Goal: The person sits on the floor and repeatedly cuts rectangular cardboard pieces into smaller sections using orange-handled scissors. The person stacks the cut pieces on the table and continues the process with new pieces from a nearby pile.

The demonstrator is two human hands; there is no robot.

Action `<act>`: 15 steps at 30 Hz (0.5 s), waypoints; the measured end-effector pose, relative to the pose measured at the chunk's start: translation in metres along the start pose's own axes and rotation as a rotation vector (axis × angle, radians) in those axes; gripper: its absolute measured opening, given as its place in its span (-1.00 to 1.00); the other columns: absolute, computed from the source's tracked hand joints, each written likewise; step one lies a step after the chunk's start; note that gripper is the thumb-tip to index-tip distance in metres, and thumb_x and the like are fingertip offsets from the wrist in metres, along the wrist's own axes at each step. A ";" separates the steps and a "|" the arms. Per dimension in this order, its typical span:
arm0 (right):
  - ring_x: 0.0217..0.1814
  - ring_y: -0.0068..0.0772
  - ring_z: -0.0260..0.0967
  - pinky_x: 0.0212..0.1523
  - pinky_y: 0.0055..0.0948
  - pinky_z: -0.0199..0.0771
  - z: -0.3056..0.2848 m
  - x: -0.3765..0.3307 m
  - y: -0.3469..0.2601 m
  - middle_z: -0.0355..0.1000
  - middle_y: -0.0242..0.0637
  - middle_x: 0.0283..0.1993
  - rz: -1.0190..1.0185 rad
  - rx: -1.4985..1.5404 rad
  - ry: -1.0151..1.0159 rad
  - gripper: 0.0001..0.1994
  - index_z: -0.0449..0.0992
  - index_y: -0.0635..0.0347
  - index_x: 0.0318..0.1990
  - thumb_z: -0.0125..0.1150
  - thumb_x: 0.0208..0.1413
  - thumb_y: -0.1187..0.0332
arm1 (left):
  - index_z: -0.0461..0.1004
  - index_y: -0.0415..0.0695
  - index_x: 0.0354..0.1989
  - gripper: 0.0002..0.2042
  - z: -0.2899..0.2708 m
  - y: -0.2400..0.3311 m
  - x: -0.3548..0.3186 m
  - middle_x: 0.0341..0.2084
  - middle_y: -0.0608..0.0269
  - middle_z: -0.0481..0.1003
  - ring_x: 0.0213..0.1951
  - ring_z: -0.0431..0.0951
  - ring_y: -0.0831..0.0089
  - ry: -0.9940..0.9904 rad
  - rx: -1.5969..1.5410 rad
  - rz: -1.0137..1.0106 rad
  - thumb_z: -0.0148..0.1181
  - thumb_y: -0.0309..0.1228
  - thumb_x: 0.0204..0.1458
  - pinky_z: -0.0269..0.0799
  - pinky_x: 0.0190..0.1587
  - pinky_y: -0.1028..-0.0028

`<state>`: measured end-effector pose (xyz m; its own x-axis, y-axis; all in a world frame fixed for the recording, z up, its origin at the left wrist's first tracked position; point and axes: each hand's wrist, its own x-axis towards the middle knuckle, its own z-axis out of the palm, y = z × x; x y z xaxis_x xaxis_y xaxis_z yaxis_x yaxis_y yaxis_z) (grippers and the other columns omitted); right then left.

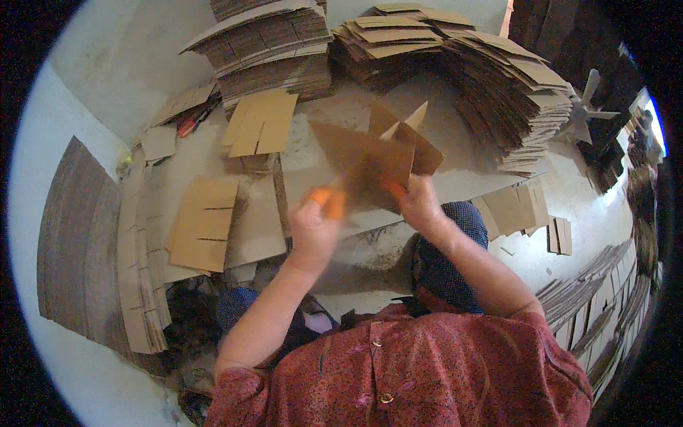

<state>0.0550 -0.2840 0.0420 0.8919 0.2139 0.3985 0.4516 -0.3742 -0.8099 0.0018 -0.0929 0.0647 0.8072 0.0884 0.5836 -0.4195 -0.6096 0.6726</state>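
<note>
A brown cardboard divider (370,153), made of slotted pieces crossed into each other, is held up over the low work table. My right hand (421,203) grips its lower right part; the fingers are partly hidden behind the board. Beside the divider's lower left edge is my left hand (315,222), with orange covers on its fingertips. Motion smears these fingers, and whether they touch the board I cannot tell. Left of the hands lie a small pile of slotted cardboard sheets (205,220) and, farther back, a second slotted stack (263,124).
Tall cardboard stacks stand at the back left (274,53) and, fanned out, at the back right (512,92). Red-handled scissors (191,127) lie at the far left. Slotted strips (139,249) line the left edge. More cardboard (516,210) lies beyond my right knee, and partitions (597,306) fill the lower right.
</note>
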 end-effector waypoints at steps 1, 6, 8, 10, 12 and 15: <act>-0.46 -0.34 0.36 -0.42 -0.41 0.33 0.007 -0.010 0.017 0.46 -0.05 -0.42 0.052 -0.022 -0.011 -0.90 0.53 0.29 -0.34 0.13 0.02 0.47 | 0.45 -0.25 -0.45 -0.93 0.002 0.001 -0.001 -0.55 0.06 0.48 -0.51 0.49 0.31 -0.001 -0.019 -0.036 0.19 -0.54 -0.10 0.36 -0.44 0.44; -0.49 -0.21 0.38 -0.42 -0.35 0.35 0.010 -0.028 0.021 0.44 -0.03 -0.47 0.136 -0.239 -0.096 -0.82 0.49 0.28 -0.26 0.19 0.00 0.37 | 0.46 -0.27 -0.25 -0.83 0.008 -0.003 -0.013 -0.39 0.27 0.49 -0.35 0.43 0.53 -0.071 -0.197 -0.129 0.11 -0.44 0.04 0.35 -0.26 0.55; -0.34 -0.11 0.41 -0.31 -0.29 0.39 -0.010 -0.029 -0.007 0.43 0.02 -0.29 0.052 -0.241 -0.018 -0.75 0.45 0.28 -0.19 0.15 0.03 0.32 | 0.36 -0.25 -0.05 -0.67 0.002 0.000 -0.012 -0.14 0.22 0.41 -0.12 0.37 0.48 -0.029 -0.291 -0.149 -0.07 -0.26 0.14 0.24 -0.04 0.50; -0.18 -0.08 0.40 -0.19 -0.27 0.39 -0.032 -0.026 -0.030 0.39 0.03 -0.11 -0.099 -0.187 0.144 -0.68 0.40 0.27 -0.10 0.16 0.03 0.27 | 0.26 -0.23 0.09 -0.52 -0.002 0.000 -0.010 0.04 0.18 0.30 0.05 0.28 0.44 -0.019 -0.400 -0.191 -0.27 -0.10 0.18 0.11 0.12 0.45; -0.02 -0.10 0.36 -0.07 -0.31 0.36 -0.060 -0.017 -0.037 0.31 0.00 0.06 -0.304 -0.088 0.411 -0.57 0.35 0.25 0.00 0.20 0.00 0.23 | 0.16 -0.20 0.17 -0.39 -0.001 0.002 -0.001 0.16 0.15 0.17 0.17 0.15 0.40 -0.067 -0.538 -0.246 -0.48 0.04 0.18 -0.04 0.22 0.40; 0.06 -0.19 0.29 0.00 -0.35 0.30 -0.060 0.020 -0.010 0.26 -0.12 0.13 -0.089 -0.167 0.520 -0.52 0.32 0.25 0.03 0.23 -0.02 0.21 | -0.04 -0.16 0.26 -0.31 0.022 0.008 0.007 0.21 0.17 0.07 0.22 0.07 0.35 -0.248 -0.706 -0.244 -0.56 0.13 0.13 -0.11 0.25 0.39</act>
<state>0.0696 -0.3304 0.0839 0.7253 -0.2070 0.6566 0.4855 -0.5224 -0.7010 0.0128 -0.1148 0.0642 0.9447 -0.0737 0.3195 -0.3160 0.0561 0.9471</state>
